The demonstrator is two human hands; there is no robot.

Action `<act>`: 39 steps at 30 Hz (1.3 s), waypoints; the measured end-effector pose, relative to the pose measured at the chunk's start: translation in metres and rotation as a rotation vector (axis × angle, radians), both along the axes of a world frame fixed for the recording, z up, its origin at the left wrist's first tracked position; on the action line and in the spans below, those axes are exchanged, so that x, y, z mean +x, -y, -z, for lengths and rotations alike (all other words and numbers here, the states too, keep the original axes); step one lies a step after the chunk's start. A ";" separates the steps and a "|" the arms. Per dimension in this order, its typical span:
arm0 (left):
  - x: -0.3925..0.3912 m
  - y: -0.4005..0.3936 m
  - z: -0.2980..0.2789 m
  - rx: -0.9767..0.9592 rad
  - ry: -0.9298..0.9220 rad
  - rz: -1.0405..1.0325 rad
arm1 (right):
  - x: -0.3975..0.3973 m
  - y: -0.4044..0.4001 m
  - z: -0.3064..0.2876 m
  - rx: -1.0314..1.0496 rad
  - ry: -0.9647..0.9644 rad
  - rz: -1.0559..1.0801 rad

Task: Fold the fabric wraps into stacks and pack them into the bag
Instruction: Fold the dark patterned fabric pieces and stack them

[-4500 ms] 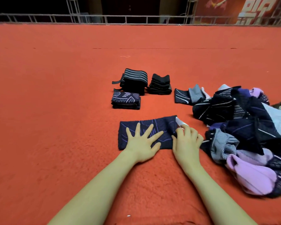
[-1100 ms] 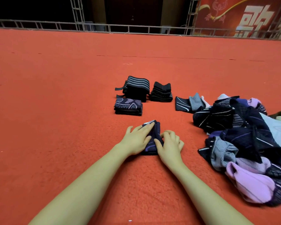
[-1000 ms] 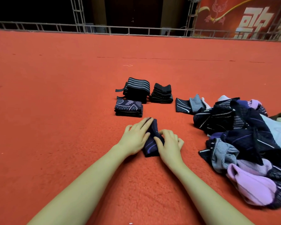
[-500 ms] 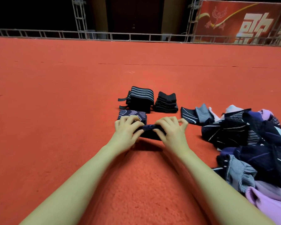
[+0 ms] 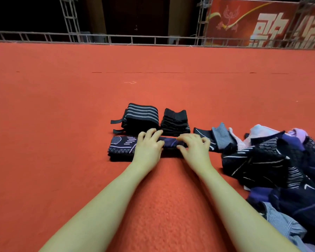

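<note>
Between the two hands, a folded navy wrap [image 5: 169, 143] is held at each end: the left hand [image 5: 149, 144] curls its fingers over the left end, and the right hand [image 5: 194, 145] grips the right end the same way. Half a second earlier the wrap was still short of the patterned stack [image 5: 121, 149]; it now sits against that stack's right edge, partly over it. About a second ago it was still being folded on the red carpet [image 5: 62, 124], nearer the person. The fold therefore appears complete, and placement on the stack is the step in hand. Beyond lie a striped stack [image 5: 142, 117] and a black stack [image 5: 175, 122]. Right of the hands, an unfolded pile [image 5: 273, 164] remains, so much folding is left. No bag is visible.
</note>
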State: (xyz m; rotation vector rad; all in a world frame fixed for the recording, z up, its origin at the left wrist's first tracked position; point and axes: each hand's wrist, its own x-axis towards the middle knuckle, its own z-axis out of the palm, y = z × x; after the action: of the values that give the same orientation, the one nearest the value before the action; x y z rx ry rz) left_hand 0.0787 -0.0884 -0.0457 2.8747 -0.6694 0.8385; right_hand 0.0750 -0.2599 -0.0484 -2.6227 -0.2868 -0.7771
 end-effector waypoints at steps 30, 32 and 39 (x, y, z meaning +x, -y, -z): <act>-0.003 0.016 0.022 0.312 -0.280 -0.166 | 0.011 0.018 0.035 -0.337 0.159 -0.037; -0.001 0.022 0.025 0.295 -0.273 -0.160 | 0.011 0.021 0.034 -0.334 0.150 0.011; -0.004 0.026 0.029 0.211 -0.275 -0.185 | 0.004 0.022 0.032 -0.307 -0.155 0.025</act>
State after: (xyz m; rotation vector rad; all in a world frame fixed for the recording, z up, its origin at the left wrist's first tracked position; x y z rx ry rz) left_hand 0.0743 -0.1140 -0.0743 3.1946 -0.4941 0.3927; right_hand 0.0793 -0.2822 -0.0804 -2.9602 -0.3543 -0.5705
